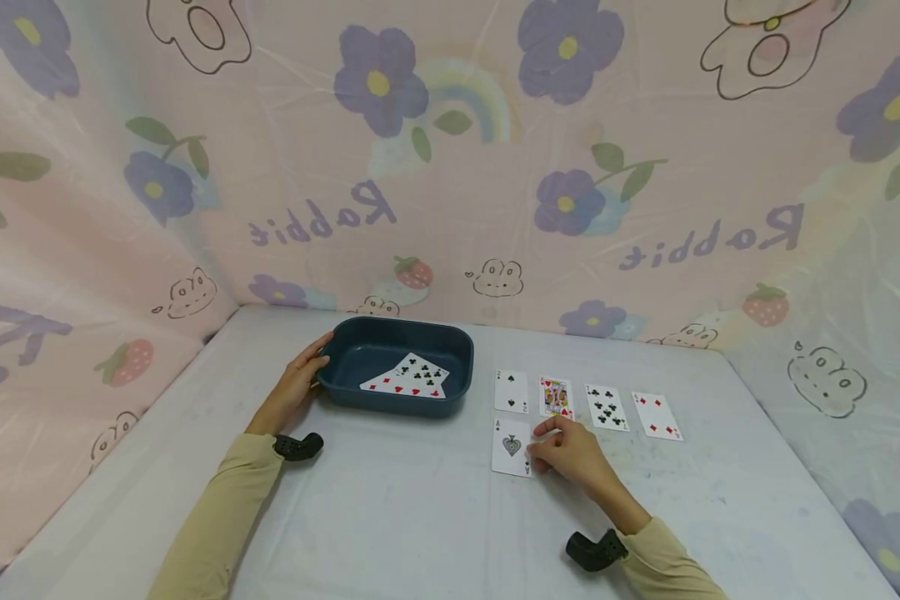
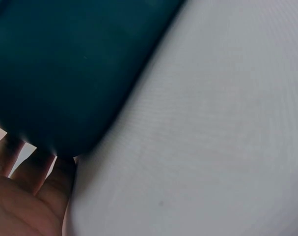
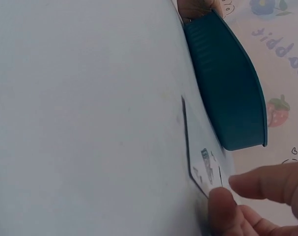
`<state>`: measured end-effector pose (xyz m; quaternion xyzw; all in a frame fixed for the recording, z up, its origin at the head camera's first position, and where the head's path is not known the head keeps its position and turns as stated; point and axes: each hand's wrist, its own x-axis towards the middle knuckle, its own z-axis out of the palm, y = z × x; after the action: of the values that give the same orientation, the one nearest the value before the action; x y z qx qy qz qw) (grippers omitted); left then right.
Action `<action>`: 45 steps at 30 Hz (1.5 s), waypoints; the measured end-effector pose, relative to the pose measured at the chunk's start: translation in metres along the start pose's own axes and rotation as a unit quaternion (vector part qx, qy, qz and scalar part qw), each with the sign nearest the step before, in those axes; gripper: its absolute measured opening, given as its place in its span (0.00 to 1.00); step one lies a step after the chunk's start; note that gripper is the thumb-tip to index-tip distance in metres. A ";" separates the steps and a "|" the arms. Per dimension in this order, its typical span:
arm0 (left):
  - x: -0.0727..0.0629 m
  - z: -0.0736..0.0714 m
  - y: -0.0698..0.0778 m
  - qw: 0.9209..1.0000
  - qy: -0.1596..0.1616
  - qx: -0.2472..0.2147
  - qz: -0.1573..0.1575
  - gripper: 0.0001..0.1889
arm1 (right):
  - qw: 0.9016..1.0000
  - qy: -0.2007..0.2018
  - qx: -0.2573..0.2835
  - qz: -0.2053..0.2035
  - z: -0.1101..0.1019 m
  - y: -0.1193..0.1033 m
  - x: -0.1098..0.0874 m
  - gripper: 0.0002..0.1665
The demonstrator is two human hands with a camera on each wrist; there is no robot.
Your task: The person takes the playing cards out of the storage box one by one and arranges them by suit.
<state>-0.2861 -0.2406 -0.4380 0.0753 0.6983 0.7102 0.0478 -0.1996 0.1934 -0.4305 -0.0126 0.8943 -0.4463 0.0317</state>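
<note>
A dark teal rectangular tray (image 1: 450,406) stands at the table's centre left. My left hand (image 1: 294,385) grips its left end, several fingers against the outer wall in the left wrist view. Two face-up playing cards overlap inside, a club card (image 1: 422,367) and a red-suited card (image 1: 397,389). My right hand (image 1: 573,454) pinches the right edge of the ace of spades (image 1: 512,447), thumb and forefinger at its border. Behind it lie, face up in a row, the two of spades (image 1: 511,392), king of hearts (image 1: 556,397), seven of clubs (image 1: 607,408) and four of diamonds (image 1: 657,416).
White cloth covers the table (image 1: 390,508). A pink patterned sheet (image 1: 465,192) hangs behind and at both sides. Black wrist mounts sit on both sleeves, one by the left wrist (image 1: 298,447) and one by the right (image 1: 596,551).
</note>
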 end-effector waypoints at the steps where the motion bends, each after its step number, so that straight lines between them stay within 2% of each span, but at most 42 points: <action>1: 0.000 0.000 0.000 1.000 0.001 -0.001 -0.001 0.27 | 1.000 -0.001 0.003 0.000 -0.001 0.000 0.000 0.13; 6: 0.001 -0.002 -0.003 1.000 0.003 -0.007 -0.008 0.27 | 1.000 -0.001 0.022 -0.006 -0.006 -0.001 0.001 0.12; 15: -0.001 -0.001 -0.002 1.000 0.005 0.004 -0.008 0.27 | 0.995 -0.013 0.100 -0.010 -0.013 -0.007 0.004 0.15; 22: 0.001 0.000 -0.002 1.000 0.008 0.017 -0.002 0.27 | 0.994 -0.011 0.110 -0.010 -0.015 -0.014 0.006 0.15; 27: 0.002 0.000 -0.004 1.000 0.009 0.008 -0.002 0.27 | 0.992 -0.007 0.122 -0.021 -0.015 -0.020 0.011 0.17; 36: 0.000 -0.001 -0.003 1.000 0.012 0.020 0.000 0.27 | 0.984 0.007 0.174 -0.042 -0.007 -0.038 0.015 0.17; 40: 0.001 0.000 -0.003 1.000 0.011 0.017 -0.001 0.27 | 0.978 0.011 0.199 -0.054 0.000 -0.049 0.017 0.20; 45: 0.001 -0.002 -0.003 1.000 0.010 0.006 -0.005 0.27 | 0.972 0.017 0.221 -0.071 0.010 -0.064 0.023 0.18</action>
<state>-0.2877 -0.2419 -0.4414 0.0651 0.7034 0.7064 0.0444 -0.2222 0.1456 -0.3869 -0.0611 0.7705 -0.6344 -0.0132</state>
